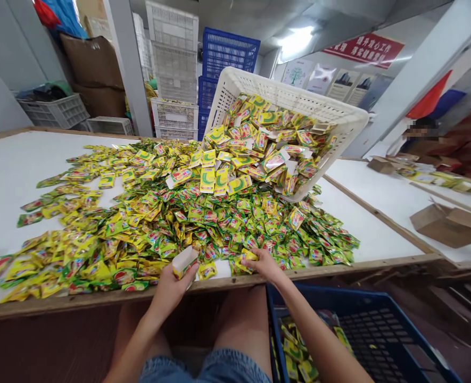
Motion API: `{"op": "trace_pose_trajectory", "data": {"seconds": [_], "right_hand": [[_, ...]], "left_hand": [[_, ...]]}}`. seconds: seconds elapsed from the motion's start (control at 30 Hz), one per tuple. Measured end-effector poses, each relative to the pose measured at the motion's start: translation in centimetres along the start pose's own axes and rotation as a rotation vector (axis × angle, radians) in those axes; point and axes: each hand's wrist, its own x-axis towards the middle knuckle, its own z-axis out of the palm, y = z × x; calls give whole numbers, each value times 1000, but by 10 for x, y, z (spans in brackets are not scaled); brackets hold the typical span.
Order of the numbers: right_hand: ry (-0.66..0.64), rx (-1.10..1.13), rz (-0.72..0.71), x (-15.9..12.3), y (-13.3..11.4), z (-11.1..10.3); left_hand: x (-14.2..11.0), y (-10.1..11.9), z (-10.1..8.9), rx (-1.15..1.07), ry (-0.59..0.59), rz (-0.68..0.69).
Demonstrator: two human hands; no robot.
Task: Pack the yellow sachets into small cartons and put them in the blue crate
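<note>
Presently, the left hand [173, 285] is closed on a small yellow-and-white cardboard box [185, 260] near the wood-edged white table [6, 181]'s near side; rightward, the right hand [264, 264] pinches a yellow packet [248, 256] at the green-and-yellow packet pile [219, 218].

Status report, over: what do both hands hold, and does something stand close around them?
Left hand: gripping box. Right hand: pinching packet. Heap of packets close ahead of both; tilted basket beyond.
</note>
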Motion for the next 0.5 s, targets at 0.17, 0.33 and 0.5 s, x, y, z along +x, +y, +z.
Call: {"op": "trace_pose_trajectory", "data": {"seconds": [0.17,0.33,0.5], "right_hand": [[-17,-31,10,3,-2,3],[87,-49,6,1,-4,9],[81,-155,171,-3,-8,20]], "left_hand": [[-4,3,1,-12,-27,12],[-7,1,-2,-17,4,-2],[-7,4,9,-52,-60,-7]]}}
